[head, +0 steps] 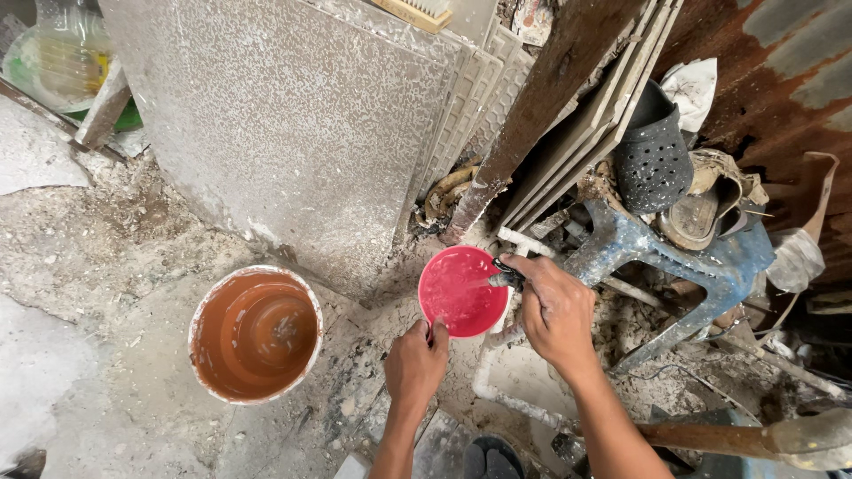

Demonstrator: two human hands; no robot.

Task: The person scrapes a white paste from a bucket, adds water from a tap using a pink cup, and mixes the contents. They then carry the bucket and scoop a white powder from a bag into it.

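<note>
My left hand (414,365) pinches the near rim of the red scoop (462,291), held just above the floor beside the orange bucket (255,333). My right hand (556,310) has its grip closed around the tap (508,277), mostly hidden under my fingers. The scoop is round, bright red, with water streaming in.

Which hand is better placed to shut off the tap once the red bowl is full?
Right hand, probably: its fingers already rest on the tap. The left hand holds the red bowl by its rim.
</note>
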